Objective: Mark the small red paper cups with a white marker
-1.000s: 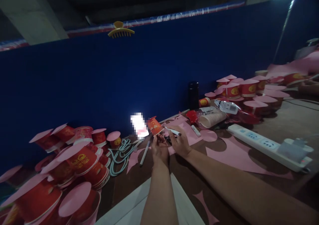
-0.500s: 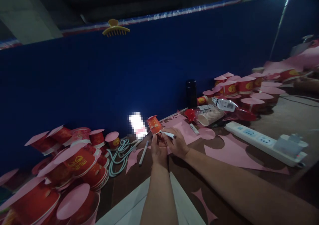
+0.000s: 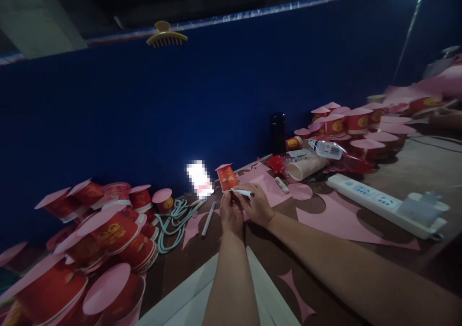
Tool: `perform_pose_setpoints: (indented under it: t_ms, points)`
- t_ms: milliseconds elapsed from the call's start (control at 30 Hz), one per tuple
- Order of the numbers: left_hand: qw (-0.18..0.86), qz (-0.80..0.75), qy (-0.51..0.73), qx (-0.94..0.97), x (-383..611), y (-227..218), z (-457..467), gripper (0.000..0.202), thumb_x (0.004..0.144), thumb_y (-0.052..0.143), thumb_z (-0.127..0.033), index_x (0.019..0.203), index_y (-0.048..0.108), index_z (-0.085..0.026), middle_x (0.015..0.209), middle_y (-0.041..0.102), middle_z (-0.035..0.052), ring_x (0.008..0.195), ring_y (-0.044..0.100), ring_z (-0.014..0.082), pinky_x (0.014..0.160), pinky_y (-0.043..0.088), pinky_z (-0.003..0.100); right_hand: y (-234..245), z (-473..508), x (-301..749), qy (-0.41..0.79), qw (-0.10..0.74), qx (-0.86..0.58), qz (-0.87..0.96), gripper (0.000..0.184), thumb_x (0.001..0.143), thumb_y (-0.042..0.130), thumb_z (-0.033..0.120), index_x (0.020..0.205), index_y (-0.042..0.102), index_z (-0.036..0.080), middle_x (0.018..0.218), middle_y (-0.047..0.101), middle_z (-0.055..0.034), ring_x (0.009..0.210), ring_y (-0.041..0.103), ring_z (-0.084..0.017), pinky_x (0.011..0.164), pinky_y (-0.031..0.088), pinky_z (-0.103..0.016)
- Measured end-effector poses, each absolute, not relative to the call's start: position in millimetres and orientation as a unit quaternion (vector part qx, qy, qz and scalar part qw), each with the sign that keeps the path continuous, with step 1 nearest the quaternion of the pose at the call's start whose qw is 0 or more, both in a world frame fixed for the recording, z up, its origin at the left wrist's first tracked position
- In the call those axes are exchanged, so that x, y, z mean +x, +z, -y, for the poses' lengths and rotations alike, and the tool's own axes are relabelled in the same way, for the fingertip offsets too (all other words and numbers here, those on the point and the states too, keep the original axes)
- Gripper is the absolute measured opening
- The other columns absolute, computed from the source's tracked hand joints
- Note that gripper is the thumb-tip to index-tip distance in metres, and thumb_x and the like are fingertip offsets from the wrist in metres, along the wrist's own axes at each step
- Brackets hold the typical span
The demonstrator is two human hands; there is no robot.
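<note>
My left hand is closed, its fingers at the near, lower end of a small red paper cup with gold marks and a pinkish flat piece on top. Between the fingers of my right hand is a white pen, slanting left with its tip close to the cup's lower part. Both hands meet just in front of the cup, so its near end and the left fingertips are partly hidden. Left of the hands lies a grey marker, near a glowing, pixelated phone-like screen.
Red paper cups with pink discs crowd the left; more cups stand far right. A pale cable, cut pink paper, a power strip, bagged cups and a black bottle surround the hands.
The cup has turned more upright and moved slightly right. The right hand and pen have shifted a little with it; the left hand keeps its place.
</note>
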State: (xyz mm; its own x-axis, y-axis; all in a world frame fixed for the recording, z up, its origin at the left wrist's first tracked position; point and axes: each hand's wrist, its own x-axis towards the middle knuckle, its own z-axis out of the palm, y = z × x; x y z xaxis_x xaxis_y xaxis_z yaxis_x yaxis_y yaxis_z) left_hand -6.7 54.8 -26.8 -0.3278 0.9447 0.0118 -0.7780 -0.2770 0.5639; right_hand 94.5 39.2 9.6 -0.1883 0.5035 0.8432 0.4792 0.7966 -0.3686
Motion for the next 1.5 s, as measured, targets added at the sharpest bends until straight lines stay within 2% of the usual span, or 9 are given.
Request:
perform_pose_setpoints:
  t_ms: [200, 467, 600, 800, 967, 1167, 1400, 1500]
  points:
    - [0.562, -0.212, 0.779, 0.18, -6, -28, -56, 0.015, 0.073, 0.068, -0.023, 0.083, 0.062, -0.014, 0.082, 0.064, 0.0016, 0.076, 0.062, 0.0077, 0.078, 0.047, 0.021, 9, -40, 94, 0.017, 0.559, -0.323, 0.763, 0.024, 0.092, 0.046, 0.025, 0.112, 0.059, 0.022, 0.103, 0.069, -0.0058, 0.096, 0.061, -0.019, 0.086, 0.042, -0.037]
    - [0.554, -0.209, 0.79, 0.158, -3, -20, -53, 0.011, 0.07, 0.068, -0.017, 0.076, 0.06, -0.014, 0.075, 0.063, -0.0004, 0.069, 0.06, 0.0061, 0.071, 0.046, 0.018, 6, -43, 95, 0.011, 0.557, -0.322, 0.765, 0.024, 0.091, 0.048, 0.022, 0.112, 0.058, 0.023, 0.108, 0.068, -0.0046, 0.099, 0.06, -0.018, 0.087, 0.041, -0.036]
    - [0.55, -0.213, 0.787, 0.183, -3, -21, -53, 0.014, 0.07, 0.07, -0.02, 0.078, 0.06, -0.015, 0.075, 0.063, -0.0011, 0.069, 0.06, 0.0061, 0.072, 0.047, 0.019, 6, -43, 95, 0.012, 0.562, -0.327, 0.76, 0.025, 0.091, 0.049, 0.023, 0.114, 0.058, 0.023, 0.107, 0.068, -0.0052, 0.099, 0.06, -0.018, 0.087, 0.041, -0.037]
    - [0.551, -0.228, 0.785, 0.169, -5, -25, -55, 0.013, 0.072, 0.068, -0.022, 0.08, 0.061, -0.014, 0.079, 0.064, 0.002, 0.073, 0.062, 0.0088, 0.073, 0.048, 0.021, 9, -40, 94, 0.022, 0.554, -0.33, 0.764, 0.023, 0.092, 0.047, 0.025, 0.111, 0.06, 0.022, 0.104, 0.068, -0.0065, 0.097, 0.061, -0.019, 0.087, 0.041, -0.038]
    - [0.549, -0.235, 0.786, 0.159, -4, -22, -55, 0.012, 0.072, 0.068, -0.02, 0.079, 0.06, -0.014, 0.077, 0.063, 0.0011, 0.071, 0.061, 0.0082, 0.071, 0.048, 0.021, 8, -41, 94, 0.014, 0.563, -0.33, 0.758, 0.021, 0.091, 0.048, 0.027, 0.107, 0.061, 0.022, 0.102, 0.069, -0.0064, 0.095, 0.061, -0.02, 0.086, 0.041, -0.039]
    - [0.564, -0.216, 0.785, 0.139, -2, -17, -53, 0.008, 0.072, 0.066, -0.017, 0.077, 0.059, -0.014, 0.075, 0.063, 0.0006, 0.069, 0.06, 0.0076, 0.071, 0.047, 0.02, 6, -44, 95, 0.021, 0.554, -0.329, 0.764, 0.025, 0.091, 0.048, 0.024, 0.113, 0.059, 0.024, 0.106, 0.068, -0.0053, 0.098, 0.061, -0.019, 0.087, 0.04, -0.038]
    - [0.564, -0.229, 0.783, 0.13, 0, -15, -53, 0.006, 0.073, 0.065, -0.016, 0.075, 0.059, -0.014, 0.072, 0.062, -0.0007, 0.064, 0.059, 0.0063, 0.067, 0.046, 0.019, 7, -45, 96, 0.024, 0.563, -0.332, 0.757, 0.023, 0.09, 0.05, 0.024, 0.111, 0.06, 0.024, 0.106, 0.068, -0.0044, 0.097, 0.061, -0.019, 0.088, 0.041, -0.039]
    - [0.558, -0.225, 0.789, 0.125, -1, -19, -56, 0.008, 0.072, 0.066, -0.016, 0.076, 0.06, -0.014, 0.073, 0.063, 0.0, 0.065, 0.06, 0.007, 0.068, 0.046, 0.019, 9, -43, 95, 0.019, 0.563, -0.342, 0.752, 0.019, 0.089, 0.052, 0.025, 0.105, 0.062, 0.023, 0.101, 0.069, -0.004, 0.094, 0.061, -0.019, 0.089, 0.041, -0.039]
